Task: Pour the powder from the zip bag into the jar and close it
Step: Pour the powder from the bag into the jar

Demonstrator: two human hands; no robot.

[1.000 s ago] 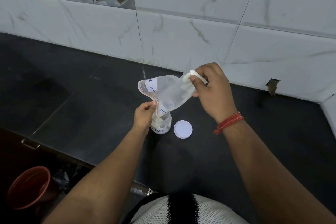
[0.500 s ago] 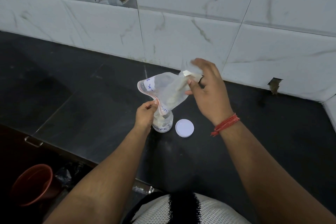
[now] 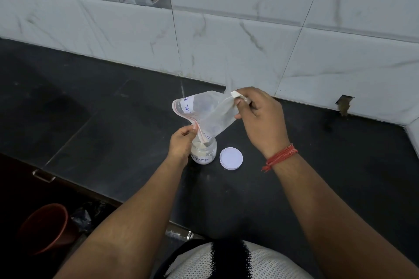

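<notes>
Head camera looks down on the zip bag [image 3: 208, 113], a clear plastic pouch held tilted over the jar [image 3: 204, 153], its red-lined mouth narrowed into a spout that dips into the jar's opening. Pale powder [image 3: 200, 146] sits heaped inside the jar, and only a thin dusting clings within the bag. The jar stands upright on the dark surface [image 3: 113, 120], a white label with blue handwriting on its side. The left hand [image 3: 182, 144] pinches the bag's mouth edge just above the jar's rim, its grip closed on the plastic between thumb and fingers. The right hand [image 3: 260, 118] lifts the bag's bottom corner up and back toward the wall, fingers and thumb pinched together on the plastic; a red thread band [image 3: 280, 157] circles that wrist. A round white lid [image 3: 231, 158] lies flat on the surface just beside the jar, to its right, not touching it. Behind the surface rises a white marbled tile wall [image 3: 249, 36]. Down at the lower left, below the surface edge, stands a reddish-brown bucket [image 3: 45, 226]
</notes>
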